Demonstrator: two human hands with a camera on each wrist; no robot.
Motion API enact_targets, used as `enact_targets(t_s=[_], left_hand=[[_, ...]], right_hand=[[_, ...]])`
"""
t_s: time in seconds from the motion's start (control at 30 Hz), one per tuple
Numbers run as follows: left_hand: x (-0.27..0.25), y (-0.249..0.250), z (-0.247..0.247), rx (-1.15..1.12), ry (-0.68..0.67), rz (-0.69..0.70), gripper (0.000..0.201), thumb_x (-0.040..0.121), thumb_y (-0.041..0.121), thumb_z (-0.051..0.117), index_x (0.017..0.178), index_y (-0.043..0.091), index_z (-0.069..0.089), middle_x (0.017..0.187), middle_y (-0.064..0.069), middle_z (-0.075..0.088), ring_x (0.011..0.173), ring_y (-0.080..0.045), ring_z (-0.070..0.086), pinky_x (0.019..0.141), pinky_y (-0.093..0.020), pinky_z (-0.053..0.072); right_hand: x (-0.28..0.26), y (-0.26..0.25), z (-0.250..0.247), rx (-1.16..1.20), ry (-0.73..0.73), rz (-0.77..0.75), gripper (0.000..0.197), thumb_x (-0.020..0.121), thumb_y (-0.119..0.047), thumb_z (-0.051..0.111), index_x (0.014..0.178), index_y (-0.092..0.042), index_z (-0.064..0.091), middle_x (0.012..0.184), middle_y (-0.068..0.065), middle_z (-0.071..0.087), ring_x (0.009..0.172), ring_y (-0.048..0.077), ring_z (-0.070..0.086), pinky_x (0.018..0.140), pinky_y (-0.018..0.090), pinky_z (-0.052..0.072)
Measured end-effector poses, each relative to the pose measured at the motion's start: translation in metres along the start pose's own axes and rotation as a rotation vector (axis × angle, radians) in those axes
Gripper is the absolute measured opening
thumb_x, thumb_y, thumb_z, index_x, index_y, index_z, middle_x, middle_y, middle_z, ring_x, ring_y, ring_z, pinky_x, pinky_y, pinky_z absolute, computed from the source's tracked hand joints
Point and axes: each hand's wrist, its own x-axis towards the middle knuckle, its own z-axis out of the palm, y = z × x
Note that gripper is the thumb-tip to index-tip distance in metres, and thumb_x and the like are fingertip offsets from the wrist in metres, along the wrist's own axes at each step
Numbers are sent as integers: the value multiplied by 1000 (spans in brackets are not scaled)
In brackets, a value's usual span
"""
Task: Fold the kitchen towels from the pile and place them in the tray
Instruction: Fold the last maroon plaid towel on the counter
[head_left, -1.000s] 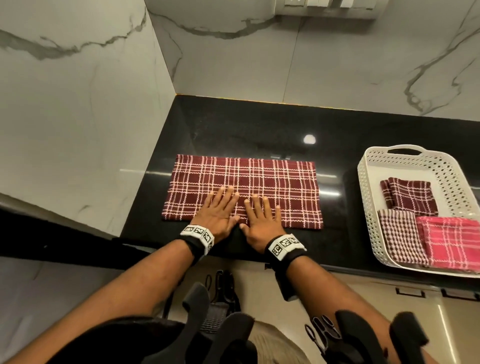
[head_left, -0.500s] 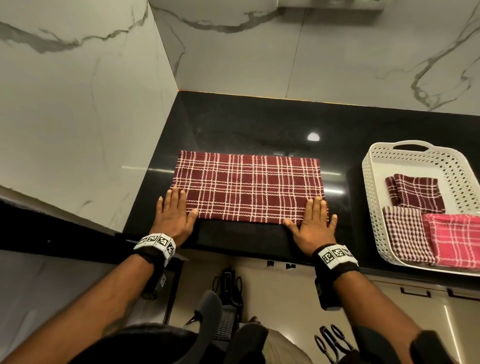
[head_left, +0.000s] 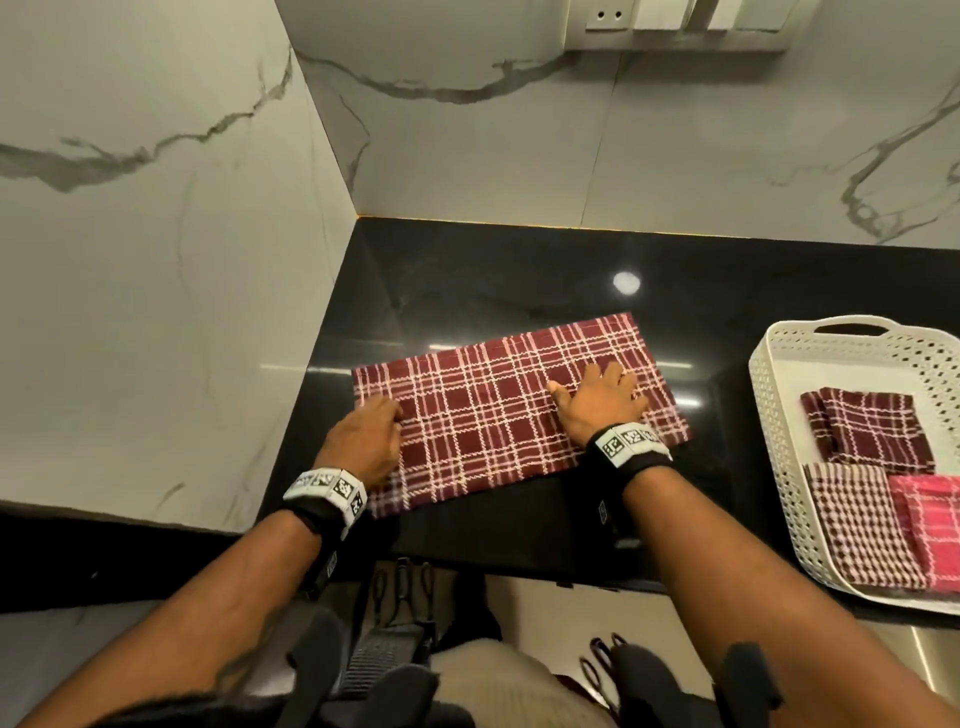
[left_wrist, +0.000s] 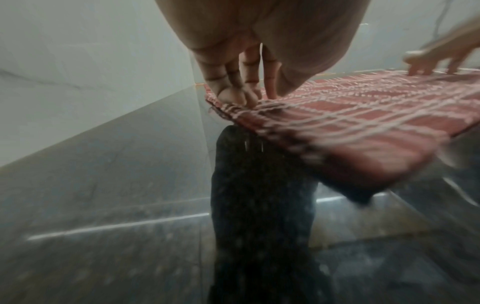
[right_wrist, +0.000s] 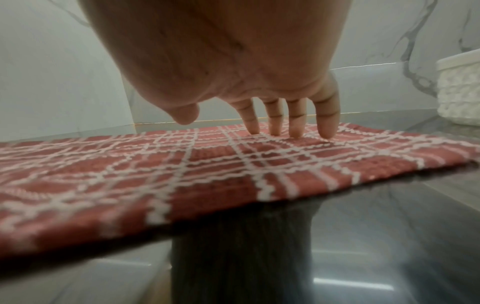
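Observation:
A maroon plaid kitchen towel (head_left: 493, 415), folded into a long rectangle, lies askew on the black counter (head_left: 519, 270). My left hand (head_left: 387, 418) is at the towel's left short edge. In the left wrist view its fingertips (left_wrist: 233, 96) and thumb pinch that edge of the towel (left_wrist: 363, 115). My right hand (head_left: 597, 389) lies on the towel's right part. In the right wrist view its straight fingers (right_wrist: 324, 123) press down on the cloth (right_wrist: 182, 174). The white perforated tray (head_left: 774, 441) stands to the right and holds three folded towels: maroon (head_left: 872, 431), brown check (head_left: 857, 525) and pink (head_left: 930, 525).
Marble walls close the counter on the left (head_left: 156, 260) and at the back (head_left: 675, 130), forming a corner. Wall sockets (head_left: 675, 21) sit high on the back wall. The counter's front edge runs just below my wrists. The tray's side (right_wrist: 457, 86) shows at the far right.
Both hands moved from the towel's near corners onto it: the left to the left edge, the right to the right part. The towel turned, its right end now farther back.

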Motion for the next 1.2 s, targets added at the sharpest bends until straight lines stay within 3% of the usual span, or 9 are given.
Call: enact_targets(t_s=[0.2, 0.3, 0.4, 0.53, 0.63, 0.77, 0.93, 1.1, 1.2], left_hand=[[-16, 21, 9, 14, -112, 186, 18, 95, 35, 48, 97, 21, 58, 88, 0, 69, 77, -22, 66, 76, -37, 56], [-23, 41, 21, 46, -125, 273, 36, 91, 46, 36, 97, 21, 62, 87, -1, 71, 79, -25, 68, 74, -35, 55], [-30, 65, 34, 59, -168, 393, 45, 89, 46, 30, 109, 24, 64, 99, -1, 72, 91, -26, 68, 79, -37, 55], [-38, 81, 40, -71, -120, 507, 40, 93, 34, 42, 126, 21, 59, 109, 0, 67, 97, -21, 64, 83, -35, 55], [-45, 73, 40, -69, 24, 459, 30, 89, 25, 54, 116, 15, 64, 106, -3, 62, 91, -22, 59, 81, -38, 54], [-58, 53, 47, -18, 43, 341, 30, 85, 23, 60, 114, 16, 63, 114, -3, 56, 93, -24, 53, 79, -43, 52], [-88, 51, 55, -37, 104, 303, 21, 88, 22, 61, 109, 18, 63, 115, 0, 57, 89, -25, 55, 76, -44, 53], [-119, 52, 60, 31, 84, 296, 45, 87, 53, 60, 112, 16, 63, 119, -2, 58, 96, -24, 54, 79, -41, 51], [-142, 56, 61, 132, -9, 269, 66, 68, 58, 79, 117, 20, 55, 121, 0, 53, 100, -22, 50, 83, -38, 47]], right_hand=[[65, -45, -22, -99, -71, -143, 92, 86, -77, 37, 155, -18, 22, 162, 14, 17, 147, 42, 16, 114, 67, 9], [90, -66, -26, -138, -102, -217, 94, 85, -78, 38, 157, -22, 16, 165, 11, 10, 150, 40, 10, 116, 64, 7], [107, -81, -29, -136, -125, -313, 88, 86, -75, 41, 156, -27, 18, 166, 7, 9, 149, 39, 12, 116, 64, 9], [102, -80, -31, -22, -93, -357, 76, 92, -59, 51, 155, -26, 22, 166, 6, 9, 149, 36, 18, 118, 64, 13], [64, -60, -31, 13, -39, -321, 67, 95, -48, 53, 151, -21, 30, 163, 10, 17, 145, 36, 24, 115, 63, 20], [-14, -7, -11, 124, -18, -327, 53, 93, -40, 54, 140, -17, 41, 150, 10, 35, 137, 32, 32, 112, 57, 30], [-115, 66, 43, 40, 21, -351, 35, 90, -38, 56, 114, -13, 51, 123, 10, 48, 114, 32, 42, 93, 49, 41], [-160, 100, 68, -26, 31, -473, 60, 81, -58, 65, 126, -20, 49, 130, 1, 47, 119, 27, 42, 97, 46, 41], [-178, 113, 78, -90, -6, -512, 70, 76, -45, 77, 133, -22, 44, 135, 0, 43, 123, 29, 40, 100, 47, 40]])
